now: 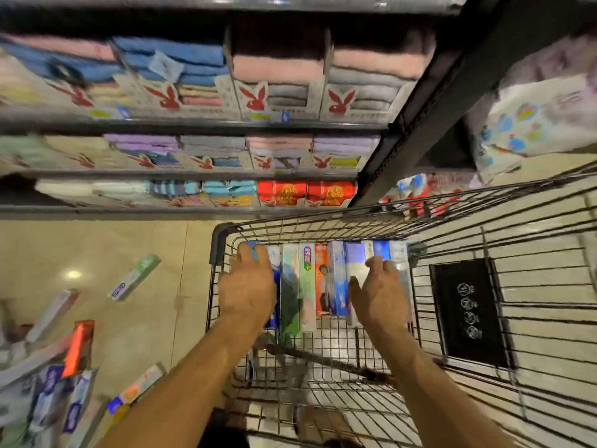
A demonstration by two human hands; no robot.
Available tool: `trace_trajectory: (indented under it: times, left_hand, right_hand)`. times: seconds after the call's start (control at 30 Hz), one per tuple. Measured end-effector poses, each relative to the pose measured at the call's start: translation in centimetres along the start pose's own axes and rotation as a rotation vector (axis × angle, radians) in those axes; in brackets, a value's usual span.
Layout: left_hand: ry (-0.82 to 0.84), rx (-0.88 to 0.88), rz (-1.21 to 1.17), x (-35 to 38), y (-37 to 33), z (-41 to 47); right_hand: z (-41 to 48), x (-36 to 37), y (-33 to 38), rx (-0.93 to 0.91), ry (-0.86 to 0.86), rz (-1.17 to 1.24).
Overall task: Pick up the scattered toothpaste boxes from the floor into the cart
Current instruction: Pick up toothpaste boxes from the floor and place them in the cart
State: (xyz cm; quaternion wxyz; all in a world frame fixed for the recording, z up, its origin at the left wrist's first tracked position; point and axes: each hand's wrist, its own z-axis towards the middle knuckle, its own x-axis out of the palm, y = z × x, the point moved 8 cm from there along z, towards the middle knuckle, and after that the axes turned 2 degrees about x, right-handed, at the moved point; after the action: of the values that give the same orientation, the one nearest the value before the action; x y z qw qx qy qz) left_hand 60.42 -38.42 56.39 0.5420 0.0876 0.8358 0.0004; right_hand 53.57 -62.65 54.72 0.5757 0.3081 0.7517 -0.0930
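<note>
The shelves point(193, 124) of folded towels fill the top of the frame. Below them, the cart point(219, 240) takes up the lower right, and the floor point(97, 247) is on the left.

In the cart, a row of toothpaste boxes point(308, 279) lies side by side against the far wall. More boxes are not picked up yet. A pile point(48, 399) sits in the lower left corner. A green box point(135, 278) and an orange box point(79, 347) lie apart from it on the floor.

Both your hands are inside the cart, over the row. Your left hand point(247, 289) is at the left end. Its grip looks curled around a blue box point(252, 247), but the picture is blurry there. Your right hand point(379, 295) is at the right end. Its grip is loose, thumb out, fingers bent on the box tops, and it holds nothing I can see.

You look to be setting the blue box in place, so this is the drop-off step. The job seems about half done. Next, let go, lift both hands over the cart rim, and reach down left for the pile.
</note>
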Motion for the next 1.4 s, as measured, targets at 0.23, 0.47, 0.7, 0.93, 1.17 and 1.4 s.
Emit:
trace_trajectory:
  times: [0.23,0.47,0.7,0.93,1.17,1.4]
  left_hand:
    - [-0.116,0.003,-0.034,-14.7,0.8,-8.5]
    - [-0.323,-0.040,-0.006,-25.3,6.2,-17.6]
    - [-0.455,-0.178,-0.043,-30.2,16.4,-26.0]
    - [-0.478,-0.408,-0.102,-24.8,32.2,-37.9]
    - [-0.410,-0.645,-0.121,-12.9,47.6,-53.5]
    - [-0.313,-0.902,-0.199,-2.8,59.3,-69.3]
  right_hand:
    - [-5.3,-15.8,4.0,-0.192,-0.026,-0.150]
    - [-12.0,-27.8,12.3,-0.412,-0.107,-0.186]
    - [-21.4,-29.9,23.7,-0.720,-0.138,-0.231]
    - [-34.3,-25.2,33.9,-0.950,-0.143,-0.297]
    - [-53.2,-14.8,43.7,-1.156,-0.021,-0.322]
    - [-71.4,-3.8,50.8,-1.411,0.068,-0.407]
